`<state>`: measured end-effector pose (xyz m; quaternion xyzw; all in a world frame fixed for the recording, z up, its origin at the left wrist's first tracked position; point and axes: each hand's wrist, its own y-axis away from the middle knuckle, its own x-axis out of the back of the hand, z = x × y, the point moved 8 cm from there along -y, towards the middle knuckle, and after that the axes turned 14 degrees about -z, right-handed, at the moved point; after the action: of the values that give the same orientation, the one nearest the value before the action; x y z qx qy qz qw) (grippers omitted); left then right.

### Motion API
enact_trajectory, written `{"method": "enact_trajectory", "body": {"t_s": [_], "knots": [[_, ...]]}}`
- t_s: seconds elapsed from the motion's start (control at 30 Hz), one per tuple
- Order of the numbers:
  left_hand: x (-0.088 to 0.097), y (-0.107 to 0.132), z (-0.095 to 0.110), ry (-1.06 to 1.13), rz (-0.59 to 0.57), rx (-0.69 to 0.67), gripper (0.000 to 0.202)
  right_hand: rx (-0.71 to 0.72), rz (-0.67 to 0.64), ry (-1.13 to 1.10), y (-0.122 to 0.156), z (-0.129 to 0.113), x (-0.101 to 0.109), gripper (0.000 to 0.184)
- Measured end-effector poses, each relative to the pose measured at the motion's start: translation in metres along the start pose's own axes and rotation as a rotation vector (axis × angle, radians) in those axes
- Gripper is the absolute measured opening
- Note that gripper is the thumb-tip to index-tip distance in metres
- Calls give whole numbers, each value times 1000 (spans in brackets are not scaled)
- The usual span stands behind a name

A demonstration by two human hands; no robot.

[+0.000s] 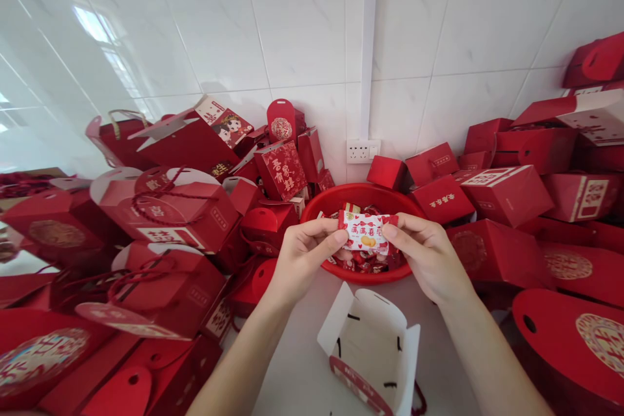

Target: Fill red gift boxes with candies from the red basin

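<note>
Between my two hands is a small white and red candy packet (366, 233) printed with hearts and red characters. My left hand (306, 253) pinches its left end with thumb and finger. At the right end, my right hand (429, 253) grips it in the same way. The packet is held over a red plastic basin (358, 194), which contains several wrapped sweets (363, 263), partly hidden by the packet and fingers. Below my hands an open gift box (373, 338) stands on the table, its white inside facing up and black cord ends showing through its walls.
Red gift boxes (170, 208) are heaped along the left side, some with cord handles. More red boxes (517, 195) are piled on the right. Behind stands a tiled wall (302, 26) with a power socket (363, 151) just above the basin.
</note>
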<state>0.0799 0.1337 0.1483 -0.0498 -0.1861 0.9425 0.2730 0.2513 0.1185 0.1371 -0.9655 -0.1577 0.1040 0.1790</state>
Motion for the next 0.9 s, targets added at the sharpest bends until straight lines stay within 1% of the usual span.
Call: {"method": "enact_trajectory", "body": {"t_s": [0.17, 0.23, 0.3, 0.4, 0.6, 0.77, 0.9], "knots": [[1, -1, -6, 72, -1, 19, 22, 14, 0, 26, 0, 1, -1, 28], [0, -2, -8, 108, 6, 33, 24, 21, 13, 58, 1, 0, -1, 28], [-3, -2, -9, 128, -10, 50, 27, 20, 16, 92, 2, -1, -1, 29], [-7, -2, -8, 96, -38, 59, 30, 17, 3, 124, 2, -2, -3, 29], [-9, -2, -3, 16, -35, 28, 30, 6, -8, 112, 0, -1, -5, 29], [-6, -3, -10, 16, -14, 63, 33, -2, 14, 146, -1, 0, -1, 30], [-1, -5, -15, 90, -26, 62, 44, 3, 56, 150, 0, 1, 7, 29]]}}
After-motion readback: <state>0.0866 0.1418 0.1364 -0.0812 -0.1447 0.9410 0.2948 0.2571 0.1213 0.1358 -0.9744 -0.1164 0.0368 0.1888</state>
